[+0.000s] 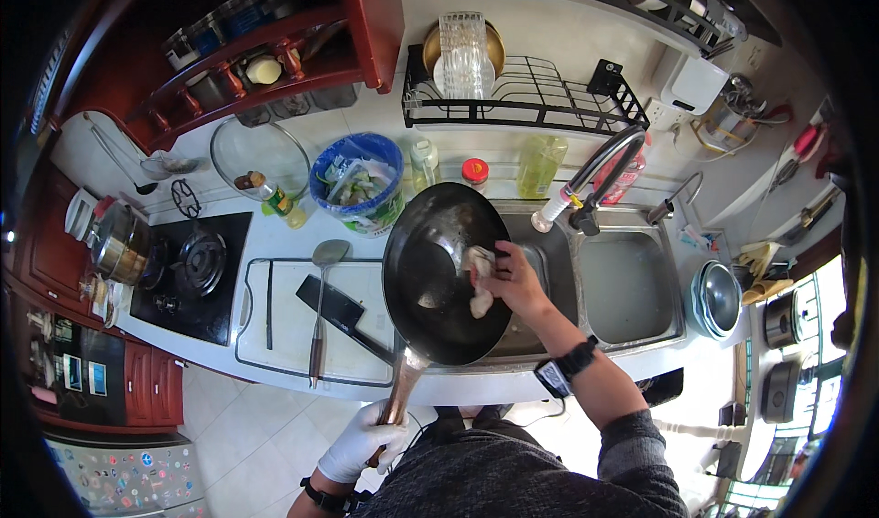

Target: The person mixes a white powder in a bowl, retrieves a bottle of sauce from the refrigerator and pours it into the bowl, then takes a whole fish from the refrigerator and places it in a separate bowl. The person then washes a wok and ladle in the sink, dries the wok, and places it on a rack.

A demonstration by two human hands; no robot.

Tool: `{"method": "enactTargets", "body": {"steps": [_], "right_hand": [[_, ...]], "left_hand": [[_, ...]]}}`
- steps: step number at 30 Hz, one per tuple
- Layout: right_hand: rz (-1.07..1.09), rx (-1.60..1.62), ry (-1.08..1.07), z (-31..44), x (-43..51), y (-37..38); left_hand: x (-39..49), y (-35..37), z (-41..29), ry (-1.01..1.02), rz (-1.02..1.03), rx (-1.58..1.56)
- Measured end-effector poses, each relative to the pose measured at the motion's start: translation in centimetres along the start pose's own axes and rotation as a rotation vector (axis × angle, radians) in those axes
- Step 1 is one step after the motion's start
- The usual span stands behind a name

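Note:
My left hand (364, 442), in a white glove, grips the wooden handle (402, 391) of a dark wok (426, 271). The wok is held over the counter and the left sink basin, its inside facing me. Bare, my right hand (518, 281) holds a crumpled, pale cloth (481, 277) with a reddish patch against the right side of the wok's inner surface. Left of the wok, a spatula (319, 319) with a wooden handle lies across a black cleaver (343, 315) on a white cutting board (288, 291).
An arched faucet (584, 181) rises behind the sink. The right basin (621, 291) contains cloudy water. Behind the wok stand a blue-rimmed bucket (357, 181) of scraps, a red-lidded jar (474, 172) and a yellow-green bottle (541, 167). Stacked bowls (715, 298) sit at right, a gas hob (196, 277) at left.

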State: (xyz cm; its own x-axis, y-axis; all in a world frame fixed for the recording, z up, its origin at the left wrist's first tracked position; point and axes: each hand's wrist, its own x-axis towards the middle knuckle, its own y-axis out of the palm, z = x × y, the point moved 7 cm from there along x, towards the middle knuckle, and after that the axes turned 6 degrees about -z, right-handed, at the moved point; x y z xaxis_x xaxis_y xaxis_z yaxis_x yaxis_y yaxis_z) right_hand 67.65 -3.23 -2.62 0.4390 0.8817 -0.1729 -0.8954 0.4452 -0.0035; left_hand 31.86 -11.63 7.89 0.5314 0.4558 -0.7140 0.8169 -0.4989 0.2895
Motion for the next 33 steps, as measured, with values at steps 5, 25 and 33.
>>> {"method": "enactTargets", "body": {"steps": [5, 25, 33], "right_hand": [[-0.230, -0.269, -0.074, 1.1, 4.7, 4.8], [0.432, -0.421, -0.854, 4.4, -8.2, 11.7], [-0.036, -0.609, -0.750, 7.7, -0.3, 6.4]], "left_hand": [[-0.7, 0.0, 0.5, -0.028, 0.093, 0.009], [-3.6, 1.2, 1.3, 0.034, 0.096, 0.073], [-5.1, 5.6, 4.7, -0.014, 0.099, 0.027]]}}
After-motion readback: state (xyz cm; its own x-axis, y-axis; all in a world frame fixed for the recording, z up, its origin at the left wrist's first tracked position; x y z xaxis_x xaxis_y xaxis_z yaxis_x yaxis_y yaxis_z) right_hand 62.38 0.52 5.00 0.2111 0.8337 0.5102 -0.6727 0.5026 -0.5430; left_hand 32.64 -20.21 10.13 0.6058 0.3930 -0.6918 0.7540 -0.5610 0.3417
